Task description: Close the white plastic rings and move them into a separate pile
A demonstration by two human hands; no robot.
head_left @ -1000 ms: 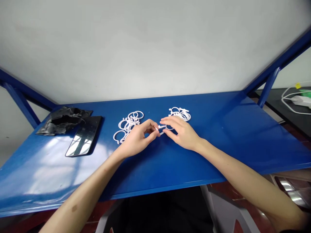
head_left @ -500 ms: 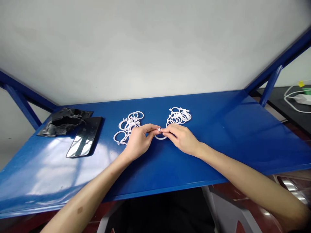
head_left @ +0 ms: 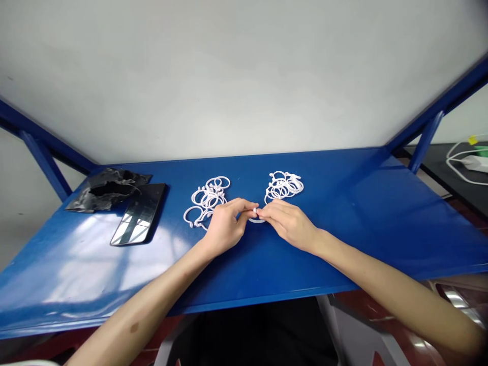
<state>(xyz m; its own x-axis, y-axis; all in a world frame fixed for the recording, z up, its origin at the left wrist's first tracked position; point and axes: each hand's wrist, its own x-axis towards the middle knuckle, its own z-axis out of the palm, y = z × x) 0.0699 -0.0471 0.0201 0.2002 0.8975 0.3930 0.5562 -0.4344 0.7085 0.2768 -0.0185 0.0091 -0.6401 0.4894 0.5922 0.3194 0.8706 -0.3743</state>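
Note:
A white plastic shower curtain ring (head_left: 256, 221) is pinched between my two hands at the middle of the blue table. My left hand (head_left: 230, 223) grips one end with thumb and forefinger, and my right hand (head_left: 287, 222) pinches the other. The fingertips almost meet around a small white knob. Most of the ring is hidden, so I cannot tell whether it is joined. Left of my left hand lies a loose pile of similar white rings (head_left: 209, 199). Another heap of rings (head_left: 284, 186) sits just beyond my right hand.
A black phone (head_left: 139, 216) lies at the left, beside a crumpled black plastic bag (head_left: 109, 189). The blue table (head_left: 343, 203) backs onto a pale wall, with blue braces at both sides. A white cable (head_left: 453, 160) rests on a dark surface at far right.
The view has shifted slightly. At the fingertips, two small white knobs showed side by side before; now they appear as one. Both hands keep their pinch, and the piles look the same.

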